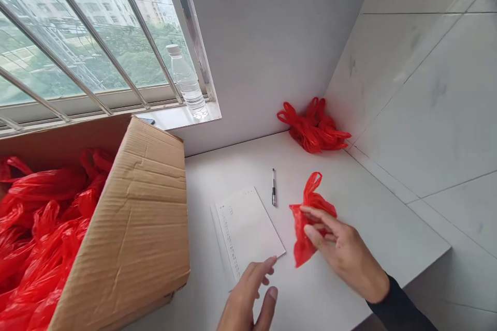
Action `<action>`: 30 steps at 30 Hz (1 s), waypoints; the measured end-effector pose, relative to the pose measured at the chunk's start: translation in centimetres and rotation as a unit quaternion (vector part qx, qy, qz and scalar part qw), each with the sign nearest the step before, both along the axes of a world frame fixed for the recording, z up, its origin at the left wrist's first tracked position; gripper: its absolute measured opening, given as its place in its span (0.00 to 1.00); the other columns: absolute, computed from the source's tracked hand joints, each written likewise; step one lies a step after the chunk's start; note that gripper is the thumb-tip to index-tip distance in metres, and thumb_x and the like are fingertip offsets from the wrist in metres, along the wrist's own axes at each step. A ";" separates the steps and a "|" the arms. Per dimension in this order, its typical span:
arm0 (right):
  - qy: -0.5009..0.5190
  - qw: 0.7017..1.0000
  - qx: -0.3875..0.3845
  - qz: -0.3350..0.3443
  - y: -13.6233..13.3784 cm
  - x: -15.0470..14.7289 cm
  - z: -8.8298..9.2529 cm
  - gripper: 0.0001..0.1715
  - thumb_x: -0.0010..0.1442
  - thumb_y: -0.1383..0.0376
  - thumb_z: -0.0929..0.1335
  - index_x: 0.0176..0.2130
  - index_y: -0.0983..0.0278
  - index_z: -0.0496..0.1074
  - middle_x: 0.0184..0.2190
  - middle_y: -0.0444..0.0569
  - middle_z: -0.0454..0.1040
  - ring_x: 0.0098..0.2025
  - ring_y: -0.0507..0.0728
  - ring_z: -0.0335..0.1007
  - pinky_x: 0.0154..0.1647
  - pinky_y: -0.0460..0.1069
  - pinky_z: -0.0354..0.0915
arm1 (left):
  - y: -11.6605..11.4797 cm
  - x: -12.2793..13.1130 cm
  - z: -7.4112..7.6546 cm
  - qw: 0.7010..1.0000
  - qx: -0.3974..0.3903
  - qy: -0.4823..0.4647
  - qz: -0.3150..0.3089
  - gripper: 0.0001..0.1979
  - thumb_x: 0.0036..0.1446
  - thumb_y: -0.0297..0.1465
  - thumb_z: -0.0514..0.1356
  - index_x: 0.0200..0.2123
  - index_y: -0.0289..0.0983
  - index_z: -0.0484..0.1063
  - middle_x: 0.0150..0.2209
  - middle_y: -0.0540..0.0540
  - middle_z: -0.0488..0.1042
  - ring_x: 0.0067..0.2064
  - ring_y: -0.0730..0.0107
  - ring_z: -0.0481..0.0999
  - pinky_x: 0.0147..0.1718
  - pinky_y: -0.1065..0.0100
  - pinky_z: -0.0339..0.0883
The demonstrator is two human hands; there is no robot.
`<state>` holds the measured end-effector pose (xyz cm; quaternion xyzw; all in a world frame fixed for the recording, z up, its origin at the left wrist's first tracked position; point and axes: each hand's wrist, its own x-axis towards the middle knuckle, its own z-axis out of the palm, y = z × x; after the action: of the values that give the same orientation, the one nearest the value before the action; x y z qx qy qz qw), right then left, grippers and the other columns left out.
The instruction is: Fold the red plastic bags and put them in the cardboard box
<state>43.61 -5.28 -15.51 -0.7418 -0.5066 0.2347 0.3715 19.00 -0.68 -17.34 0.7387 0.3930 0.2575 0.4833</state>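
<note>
Between the thumb and fingers of my right hand is a crumpled red plastic bag, held over the white tabletop with one handle loop sticking up. My left hand is empty, its thumb and fingers apart, over the near end of a notebook. Rows of small marks run along that notebook's left side. A black-capped clear pen lies between the notebook and the red bag.
A cardboard box full of red plastic bags stands at left. More red bags lie heaped in the far corner against the wall. A water bottle stands on the windowsill. The table's edge runs along the right front.
</note>
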 end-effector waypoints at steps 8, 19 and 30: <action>0.015 0.990 -0.100 0.094 -2.3 -1.4 1.7 0.15 0.68 0.56 0.63 0.52 0.53 0.71 0.44 0.44 0.76 0.40 0.53 0.74 0.40 0.49 0.73 | 0.0 -1.3 -2.7 0.991 -0.071 0.108 0.029 0.16 0.67 0.41 0.52 0.54 0.43 0.70 0.45 0.42 0.74 0.46 0.56 0.74 0.49 0.55 0.67; -0.011 0.941 -0.192 0.278 -4.9 -6.7 -3.8 0.14 0.61 0.70 0.66 0.46 0.55 0.68 0.39 0.42 0.74 0.42 0.58 0.68 0.49 0.57 0.63 | -1.4 -3.0 -1.6 0.982 -0.169 0.063 0.063 0.12 0.65 0.42 0.57 0.35 0.42 0.72 0.31 0.49 0.68 0.34 0.64 0.66 0.34 0.65 0.61; -0.063 0.957 -0.128 0.254 -2.2 -6.8 -4.0 0.25 0.65 0.72 0.61 0.59 0.57 0.61 0.50 0.49 0.70 0.51 0.61 0.66 0.53 0.61 0.65 | -2.7 -3.2 -3.7 0.941 -0.288 -0.047 0.170 0.22 0.64 0.47 0.57 0.55 0.42 0.64 0.51 0.43 0.72 0.53 0.58 0.73 0.53 0.60 0.68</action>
<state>36.84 -7.52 -19.53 -0.6436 -0.6663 0.3367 0.1688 15.76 -3.35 -21.07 0.4770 0.5469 0.2465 0.6423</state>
